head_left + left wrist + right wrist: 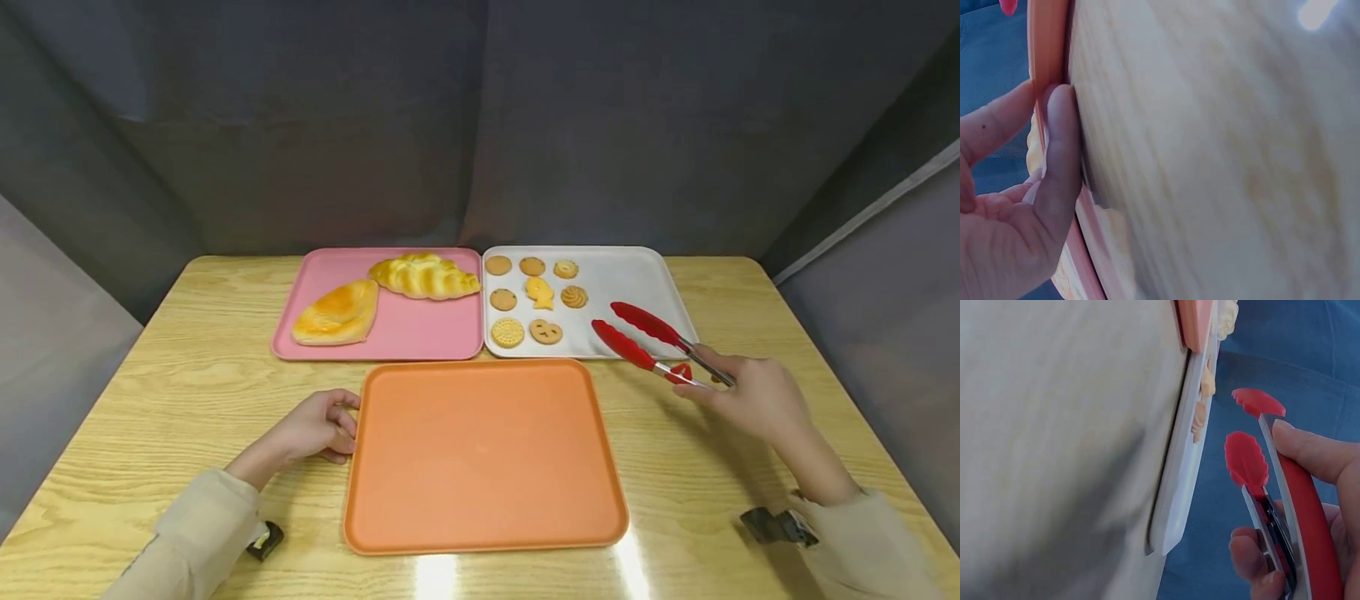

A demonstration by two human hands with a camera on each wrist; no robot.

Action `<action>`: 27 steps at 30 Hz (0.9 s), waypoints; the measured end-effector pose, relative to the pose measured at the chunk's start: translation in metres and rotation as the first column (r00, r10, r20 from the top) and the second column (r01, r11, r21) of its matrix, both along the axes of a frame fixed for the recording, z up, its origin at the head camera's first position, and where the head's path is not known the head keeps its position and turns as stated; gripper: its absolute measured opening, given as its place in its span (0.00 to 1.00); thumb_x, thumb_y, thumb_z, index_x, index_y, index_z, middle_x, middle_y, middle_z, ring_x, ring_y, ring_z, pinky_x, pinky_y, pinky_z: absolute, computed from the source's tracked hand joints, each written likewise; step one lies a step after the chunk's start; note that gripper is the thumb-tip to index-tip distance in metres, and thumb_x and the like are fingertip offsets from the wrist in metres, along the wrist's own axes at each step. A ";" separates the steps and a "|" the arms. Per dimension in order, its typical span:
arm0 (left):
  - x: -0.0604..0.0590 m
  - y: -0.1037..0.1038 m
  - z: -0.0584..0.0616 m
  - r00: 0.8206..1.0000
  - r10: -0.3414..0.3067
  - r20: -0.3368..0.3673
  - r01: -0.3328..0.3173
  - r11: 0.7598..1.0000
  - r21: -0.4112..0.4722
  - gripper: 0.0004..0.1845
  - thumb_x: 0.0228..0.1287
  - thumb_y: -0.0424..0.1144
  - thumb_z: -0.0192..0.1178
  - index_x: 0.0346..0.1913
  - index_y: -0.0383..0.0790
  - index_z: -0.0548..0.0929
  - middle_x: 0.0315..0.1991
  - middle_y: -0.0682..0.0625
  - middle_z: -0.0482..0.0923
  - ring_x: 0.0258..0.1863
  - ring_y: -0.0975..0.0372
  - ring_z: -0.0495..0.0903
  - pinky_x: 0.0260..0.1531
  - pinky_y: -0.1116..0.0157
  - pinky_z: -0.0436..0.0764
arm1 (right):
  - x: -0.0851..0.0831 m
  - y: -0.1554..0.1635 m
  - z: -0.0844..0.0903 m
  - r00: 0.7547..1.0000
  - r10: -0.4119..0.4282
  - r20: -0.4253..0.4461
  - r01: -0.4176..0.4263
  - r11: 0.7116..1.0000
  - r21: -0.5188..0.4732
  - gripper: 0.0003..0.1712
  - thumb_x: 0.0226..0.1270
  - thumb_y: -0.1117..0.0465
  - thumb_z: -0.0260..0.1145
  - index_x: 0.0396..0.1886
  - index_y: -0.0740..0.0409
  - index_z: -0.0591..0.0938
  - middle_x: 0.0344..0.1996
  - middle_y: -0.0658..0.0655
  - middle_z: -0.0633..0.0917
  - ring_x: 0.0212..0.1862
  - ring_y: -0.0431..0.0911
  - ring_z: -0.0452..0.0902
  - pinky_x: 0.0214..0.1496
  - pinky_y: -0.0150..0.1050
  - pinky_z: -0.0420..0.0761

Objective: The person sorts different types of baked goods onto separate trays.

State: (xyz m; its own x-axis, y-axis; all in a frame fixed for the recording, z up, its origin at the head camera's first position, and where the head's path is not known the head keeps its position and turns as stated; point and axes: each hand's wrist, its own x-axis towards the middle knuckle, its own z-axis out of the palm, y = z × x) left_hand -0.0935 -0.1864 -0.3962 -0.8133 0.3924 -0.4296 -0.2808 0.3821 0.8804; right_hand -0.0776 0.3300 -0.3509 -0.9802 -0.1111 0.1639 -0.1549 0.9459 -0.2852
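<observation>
My right hand (765, 400) holds red-tipped metal tongs (633, 343), thumb on one arm and fingers round the other. The tongs' red heads are spread apart with nothing between them, over the front right of the white tray (637, 271). On that tray lie several cookies, among them a fish-shaped one (539, 293), a swirled one (574, 297) and a pretzel-shaped one (546, 332). At the left rim of the bare orange tray (480, 458), my left hand (318, 427) pinches the edge between thumb and finger, as the left wrist view shows.
A pink tray (427, 329) stands left of the white one, bearing a braided bread (426, 277) and a flat golden bread (337, 313). Both touch or nearly touch the orange tray's far edge. Dark curtains (480, 125) rise behind the wooden table (150, 433).
</observation>
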 end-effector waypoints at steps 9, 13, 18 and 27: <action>0.000 0.001 0.001 1.000 -0.003 0.002 0.003 1.000 0.001 0.29 0.48 0.19 0.57 0.56 0.21 0.60 0.30 0.41 0.71 0.24 0.58 0.76 0.24 0.59 0.82 | 0.048 0.007 -0.004 0.996 -0.051 0.073 0.054 0.998 -0.034 0.40 0.46 0.44 0.71 0.55 0.64 0.76 0.09 0.47 0.64 0.16 0.42 0.53 0.16 0.34 0.54; 0.001 0.001 0.002 1.000 -0.004 0.000 0.004 1.000 -0.005 0.29 0.48 0.19 0.57 0.56 0.21 0.60 0.30 0.41 0.71 0.24 0.58 0.76 0.24 0.58 0.82 | 0.062 0.007 -0.007 0.992 -0.072 0.100 0.075 0.997 -0.030 0.40 0.47 0.42 0.71 0.55 0.63 0.76 0.09 0.46 0.63 0.16 0.42 0.55 0.16 0.34 0.55; 0.000 -0.001 0.001 1.000 -0.011 0.000 0.011 1.000 -0.002 0.29 0.49 0.19 0.58 0.56 0.21 0.60 0.29 0.42 0.72 0.24 0.59 0.76 0.24 0.58 0.82 | 0.067 0.005 -0.014 0.988 -0.091 0.122 0.093 0.996 -0.010 0.41 0.47 0.40 0.70 0.56 0.63 0.76 0.09 0.46 0.64 0.16 0.43 0.58 0.16 0.35 0.58; 0.000 0.000 -0.001 1.000 -0.010 -0.003 0.010 1.000 -0.002 0.30 0.48 0.19 0.58 0.56 0.21 0.60 0.29 0.43 0.72 0.24 0.58 0.77 0.24 0.58 0.82 | 0.073 -0.001 -0.026 0.972 -0.130 0.196 0.127 0.992 0.028 0.44 0.43 0.35 0.69 0.49 0.69 0.78 0.11 0.49 0.68 0.19 0.48 0.67 0.17 0.40 0.65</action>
State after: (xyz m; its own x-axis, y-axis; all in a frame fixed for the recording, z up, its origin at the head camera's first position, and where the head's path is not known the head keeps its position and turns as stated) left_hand -0.0934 -0.1868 -0.3969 -0.8110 0.3993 -0.4275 -0.2741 0.3863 0.8807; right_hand -0.0046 0.3292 -0.3771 -0.9993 0.0167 -0.0347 0.0259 0.9585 -0.2839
